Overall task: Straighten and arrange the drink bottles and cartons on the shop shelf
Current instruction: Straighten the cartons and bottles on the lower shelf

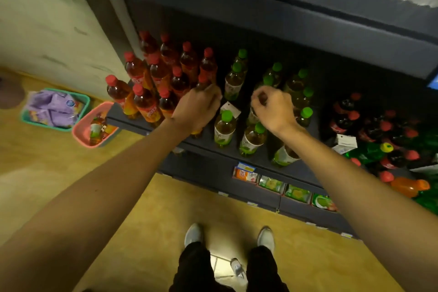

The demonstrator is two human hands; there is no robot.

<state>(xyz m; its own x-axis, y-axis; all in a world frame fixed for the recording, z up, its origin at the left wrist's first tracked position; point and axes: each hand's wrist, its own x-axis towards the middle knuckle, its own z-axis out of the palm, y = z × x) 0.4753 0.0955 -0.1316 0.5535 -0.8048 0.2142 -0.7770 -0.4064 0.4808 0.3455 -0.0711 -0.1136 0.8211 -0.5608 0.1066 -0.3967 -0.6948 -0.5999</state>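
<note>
A person stands in front of a dark shop shelf [237, 149] and reaches in with both arms.

The left hand [198, 108] is at the right edge of the red-capped bottles [151, 78]. These hold brown drink and stand close together in rows on the left part of the shelf. The hand's grip is curled around the top of one red-capped bottle, with the bottle's bottom showing under the wrist.

The right hand [275, 108] is over the green-capped bottles [237, 106], which stand in rows in the middle of the shelf. Its fingers are curled in, and a bottle top sits right under them, but I cannot tell if the grip really has it.

Farther right on the shelf are dark bottles with red caps [369, 125], packed close.

On the floor to the left sit two baskets, touching each other. The green basket [86, 99] is full of purple packets [52, 109]. The pink basket [81, 131] has a few small bottles lying in it.

On the lower shelf, under the green-capped bottles, a row of small cartons [284, 188] stands side by side.
</note>
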